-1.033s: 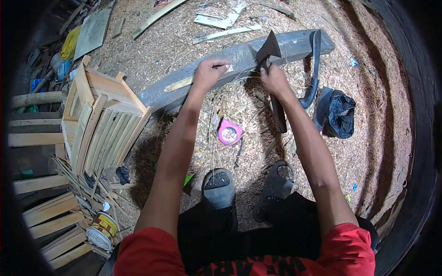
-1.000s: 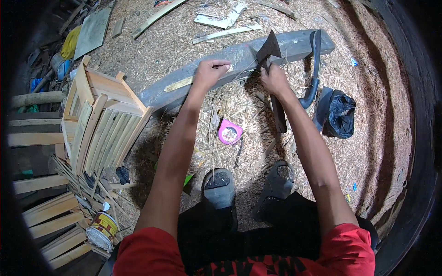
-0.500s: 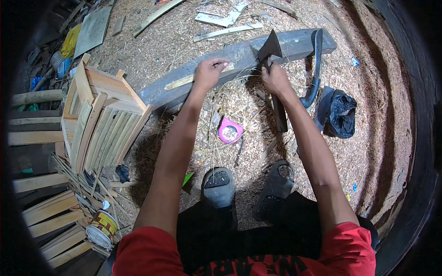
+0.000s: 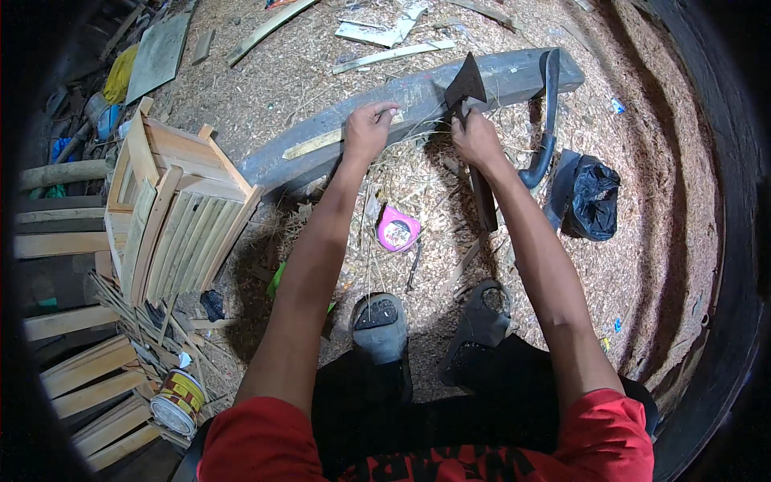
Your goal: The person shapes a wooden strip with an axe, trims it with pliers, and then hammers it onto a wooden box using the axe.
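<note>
My right hand (image 4: 477,138) is wrapped round a hatchet (image 4: 484,201) close under its dark, flared head. The head points away from me above a grey timber beam (image 4: 450,80), and the handle hangs back towards my feet. Over the same beam, my left hand (image 4: 369,128) is closed in a pinch; whatever lies between its fingertips is too small to make out. A pale wood strip (image 4: 313,145) lies along the beam, partly hidden by my left hand. A pink tape measure (image 4: 397,229) rests on the wood shavings between my forearms.
A blade with a curved black handle (image 4: 542,157) leans across the beam's right end, beside a black plastic bag (image 4: 594,197). At left stand a slatted wooden piece (image 4: 189,201), a paint bucket (image 4: 178,402) and stacked boards (image 4: 88,365). Scrap wood (image 4: 393,56) lies beyond the beam.
The view has shifted slightly. My left hand has risen and drawn marginally right along the strip; the hatchet stays in my right hand, almost unmoved. More of a green scrap shows beside my left forearm.
</note>
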Action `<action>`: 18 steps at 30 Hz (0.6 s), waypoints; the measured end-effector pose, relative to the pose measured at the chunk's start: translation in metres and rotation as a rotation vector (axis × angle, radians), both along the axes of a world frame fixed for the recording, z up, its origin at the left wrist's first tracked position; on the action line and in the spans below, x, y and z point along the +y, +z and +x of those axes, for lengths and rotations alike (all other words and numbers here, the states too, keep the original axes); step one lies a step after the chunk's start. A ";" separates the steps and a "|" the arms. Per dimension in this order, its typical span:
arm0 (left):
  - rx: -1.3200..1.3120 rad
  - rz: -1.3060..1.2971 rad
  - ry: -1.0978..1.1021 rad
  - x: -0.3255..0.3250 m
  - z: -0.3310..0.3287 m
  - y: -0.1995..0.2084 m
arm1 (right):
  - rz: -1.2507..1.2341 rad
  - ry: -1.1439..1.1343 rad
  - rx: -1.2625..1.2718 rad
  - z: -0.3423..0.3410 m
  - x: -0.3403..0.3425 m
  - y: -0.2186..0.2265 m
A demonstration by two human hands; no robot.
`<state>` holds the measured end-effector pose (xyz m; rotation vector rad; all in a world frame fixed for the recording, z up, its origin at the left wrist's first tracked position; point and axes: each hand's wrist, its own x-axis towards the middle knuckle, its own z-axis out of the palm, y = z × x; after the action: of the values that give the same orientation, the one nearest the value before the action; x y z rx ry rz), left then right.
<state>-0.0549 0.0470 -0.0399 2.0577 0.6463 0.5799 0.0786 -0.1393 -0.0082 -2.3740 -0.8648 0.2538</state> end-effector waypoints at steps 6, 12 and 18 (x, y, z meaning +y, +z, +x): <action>-0.048 0.032 -0.022 -0.003 0.001 -0.001 | 0.002 -0.004 -0.018 -0.001 -0.001 -0.001; -0.093 0.088 -0.003 -0.008 0.001 0.001 | -0.015 -0.005 0.019 -0.003 -0.001 0.003; -0.133 0.125 -0.016 -0.006 0.000 -0.001 | 0.010 0.007 0.024 -0.005 0.000 0.004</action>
<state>-0.0548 0.0407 -0.0413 2.1169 0.5267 0.7576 0.0739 -0.1398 -0.0043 -2.3542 -0.8615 0.2797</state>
